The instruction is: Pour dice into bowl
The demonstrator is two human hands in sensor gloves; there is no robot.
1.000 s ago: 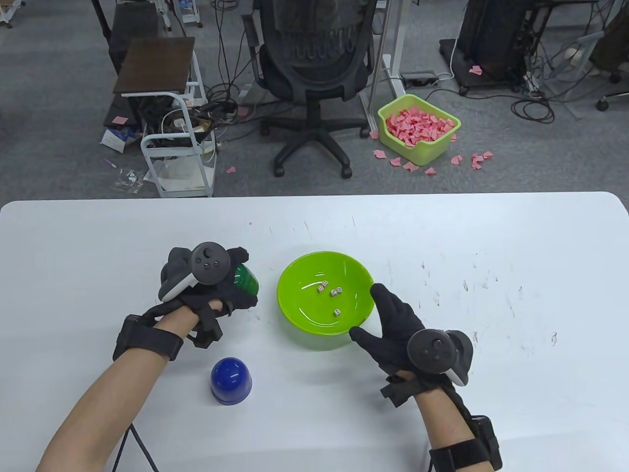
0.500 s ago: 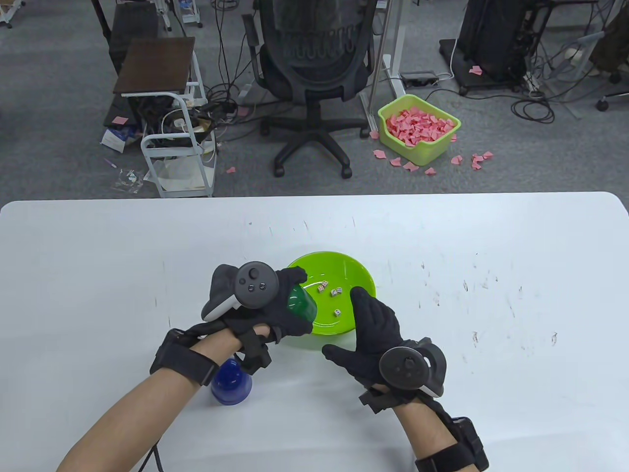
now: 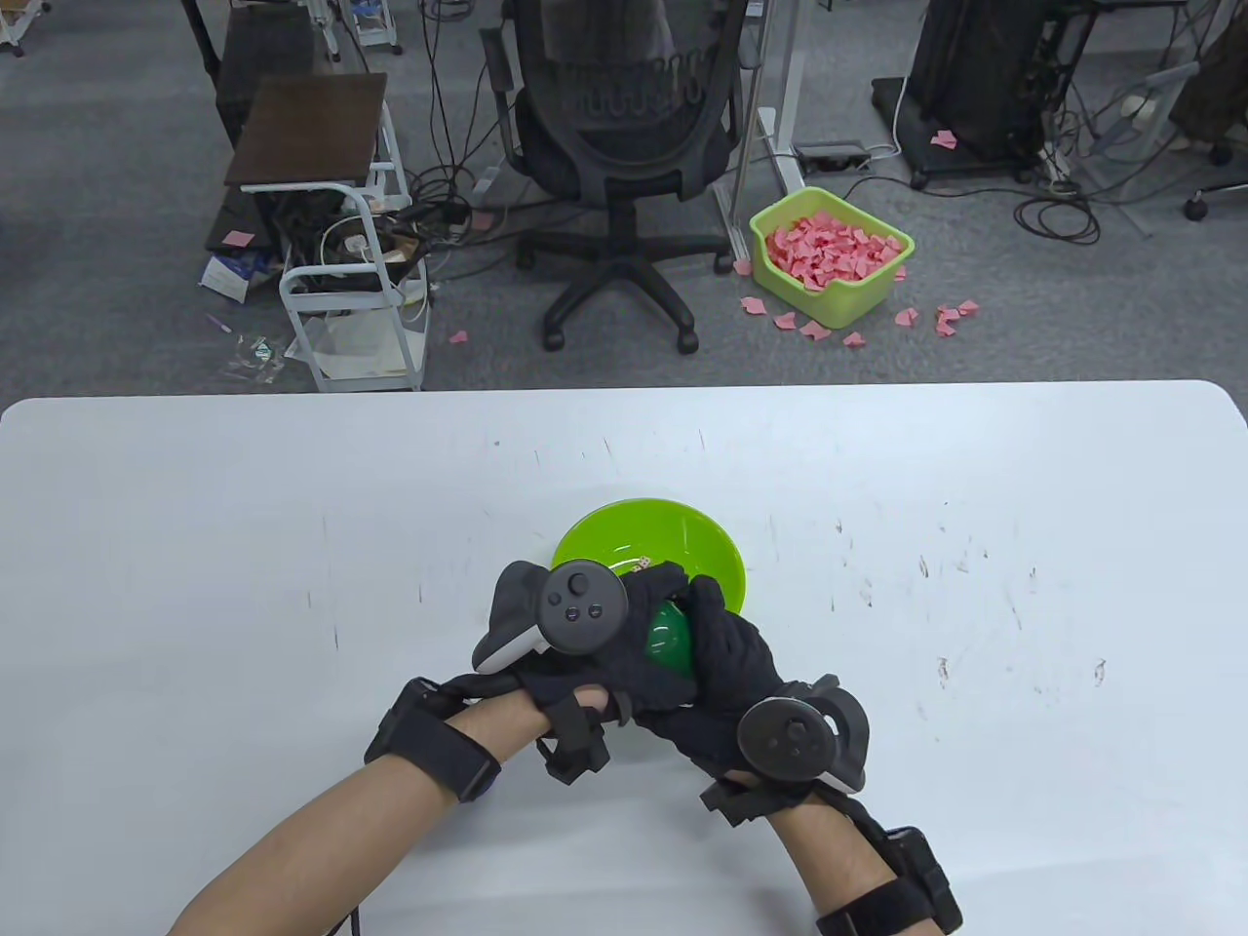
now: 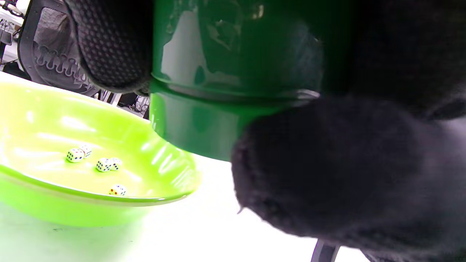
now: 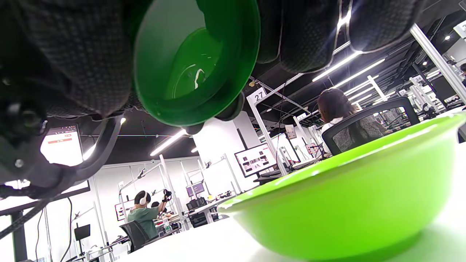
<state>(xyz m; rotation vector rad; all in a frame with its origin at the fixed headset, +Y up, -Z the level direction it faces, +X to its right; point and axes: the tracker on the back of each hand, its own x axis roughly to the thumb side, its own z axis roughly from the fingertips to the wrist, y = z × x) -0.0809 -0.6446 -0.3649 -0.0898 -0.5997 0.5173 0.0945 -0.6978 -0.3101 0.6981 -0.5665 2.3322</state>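
Beyond your white table [image 3: 195, 507] a black office chair [image 3: 624, 146] stands on the grey carpet, and to its right you've got a lime bin [image 3: 831, 255] heaped with pink paper scraps [image 3: 829, 253], more of them scattered around it. Over on the left, a white cart [image 3: 341, 263] with a dark wooden top sits among tangled cables.

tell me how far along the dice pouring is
Done: dice already lie in the lime bowl. In hand: both hands, left hand and right hand, hold the green cup over the bowl's near rim; its inside shows no dice from below.
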